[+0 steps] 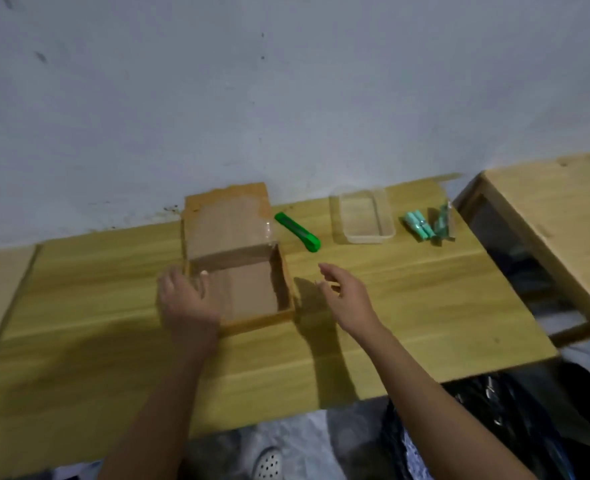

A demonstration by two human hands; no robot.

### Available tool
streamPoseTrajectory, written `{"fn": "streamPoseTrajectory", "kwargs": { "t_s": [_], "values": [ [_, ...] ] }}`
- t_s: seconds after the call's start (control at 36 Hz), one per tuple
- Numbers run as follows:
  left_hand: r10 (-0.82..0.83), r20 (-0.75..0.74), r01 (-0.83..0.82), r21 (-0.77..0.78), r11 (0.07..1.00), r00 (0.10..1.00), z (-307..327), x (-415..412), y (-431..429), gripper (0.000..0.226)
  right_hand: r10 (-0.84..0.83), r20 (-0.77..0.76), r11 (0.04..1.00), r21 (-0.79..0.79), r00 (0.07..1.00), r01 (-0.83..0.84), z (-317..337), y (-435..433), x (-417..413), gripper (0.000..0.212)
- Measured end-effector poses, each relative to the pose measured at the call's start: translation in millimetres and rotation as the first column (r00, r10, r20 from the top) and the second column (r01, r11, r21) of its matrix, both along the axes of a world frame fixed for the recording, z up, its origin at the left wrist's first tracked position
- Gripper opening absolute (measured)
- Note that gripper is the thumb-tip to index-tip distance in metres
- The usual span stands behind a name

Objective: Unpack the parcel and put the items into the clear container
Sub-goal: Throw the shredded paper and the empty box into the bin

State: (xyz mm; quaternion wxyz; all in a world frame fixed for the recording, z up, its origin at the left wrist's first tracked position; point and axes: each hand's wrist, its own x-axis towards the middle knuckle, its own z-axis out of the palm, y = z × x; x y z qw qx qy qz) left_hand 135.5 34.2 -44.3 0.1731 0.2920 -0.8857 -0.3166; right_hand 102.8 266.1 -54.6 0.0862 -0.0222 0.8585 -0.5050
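Head view: my left hand (186, 299) grips the left wall of the open brown cardboard box (252, 292), seemingly empty; my right hand (342, 292) hovers beside it, fingers loose. Next I should reach far right for the teal tubes (418, 230) lying beside the clear plastic container (366, 239).

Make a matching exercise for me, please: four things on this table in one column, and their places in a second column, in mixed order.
1 cardboard box
2 green utility knife
3 clear container
4 teal tubes

A right of the container
B between box and container
C held by the left hand
D between knife and tubes

Pairs: 1-C, 2-B, 3-D, 4-A
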Motion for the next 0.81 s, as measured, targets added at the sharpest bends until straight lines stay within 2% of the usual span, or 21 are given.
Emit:
{"fn": "streamPoseTrajectory", "kwargs": {
  "t_s": [0.08,0.14,0.22,0.31,0.36,0.56,0.72,0.81],
  "values": [
    [0.056,0.123,-0.079,0.196,0.977,0.991,-14.8,3.6,-33.2,0.060,0.043,0.132,0.998,-0.053,0.990,-0.037,-7.5,-44.5,-8.8,0.052],
    [-0.018,0.235,-0.061,0.322,0.945,0.972,-26.3,3.2,-40.2,0.063,0.042,0.168,0.998,-0.048,0.985,-0.035,-15.3,-64.5,-13.2,0.055],
    [-0.122,0.172,0.027,0.475,0.880,0.978,-36.9,2.7,-38.3,0.061,-0.010,0.140,1.000,-0.002,0.990,0.011,-26.3,-81.2,-15.6,0.054],
    [-0.124,0.216,0.003,0.489,0.872,0.968,-27.3,4.7,-29.2,0.051,-0.048,0.106,0.999,0.028,0.993,0.045,-27.5,-81.4,-12.6,0.053],
    [-0.130,0.185,0.024,0.488,0.873,0.974,-22.7,6.3,-22.0,0.051,-0.060,0.073,0.998,0.035,0.995,0.058,-25.0,-73.8,-9.2,0.054],
    [-0.236,0.087,0.167,0.484,0.859,0.968,33.4,5.7,45.0,0.051,-0.248,-0.032,0.965,-0.094,0.968,0.244,1.2,-7.7,7.2,0.053],
    [-0.412,0.030,0.341,0.509,0.790,0.911,50.7,-2.2,150.4,0.048,-0.472,-0.063,0.877,-0.130,0.879,0.462,24.8,102.4,40.2,0.053],
    [-0.501,-0.039,0.434,0.561,0.705,0.865,44.8,-0.5,214.6,0.048,-0.578,-0.105,0.816,-0.084,0.809,0.572,33.0,164.0,69.9,0.052]
  ]
}}
